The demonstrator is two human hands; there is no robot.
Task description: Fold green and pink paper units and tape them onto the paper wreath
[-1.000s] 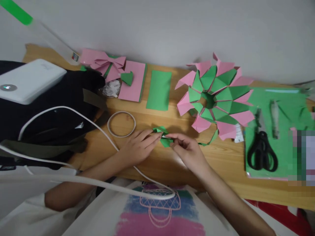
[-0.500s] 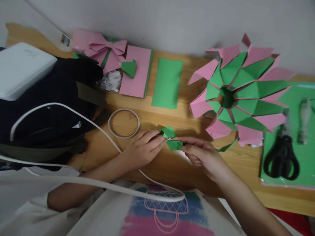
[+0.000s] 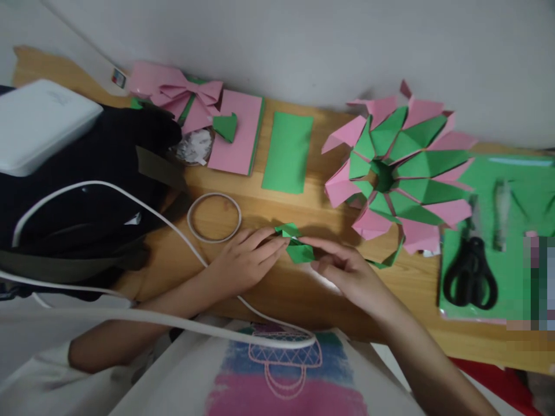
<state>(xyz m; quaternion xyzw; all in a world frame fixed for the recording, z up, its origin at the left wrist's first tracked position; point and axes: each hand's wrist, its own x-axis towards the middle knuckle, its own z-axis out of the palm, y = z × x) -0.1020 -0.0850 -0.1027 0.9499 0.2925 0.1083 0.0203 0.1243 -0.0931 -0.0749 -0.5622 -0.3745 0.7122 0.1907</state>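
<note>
A small folded green paper piece (image 3: 296, 244) lies on the wooden table (image 3: 277, 289) between my two hands. My left hand (image 3: 245, 259) presses its fingertips together on the piece's left end. On the right end, my right hand (image 3: 347, 271) pinches the same piece with fingers closed. A large pink and green folded paper wheel (image 3: 399, 173) sits just beyond my right hand.
A round tape ring (image 3: 214, 217) lies left of the hands. Behind are a green sheet (image 3: 287, 152), a pink sheet (image 3: 236, 141), a pink paper bow (image 3: 182, 95). Black scissors (image 3: 470, 274) rest on green paper at the right. A black bag (image 3: 87, 185), white box (image 3: 39, 124) and white cable (image 3: 130, 202) fill the left.
The view shifted slightly; both hands stay on the green piece, with the right fingers sliding a little along its right end.
</note>
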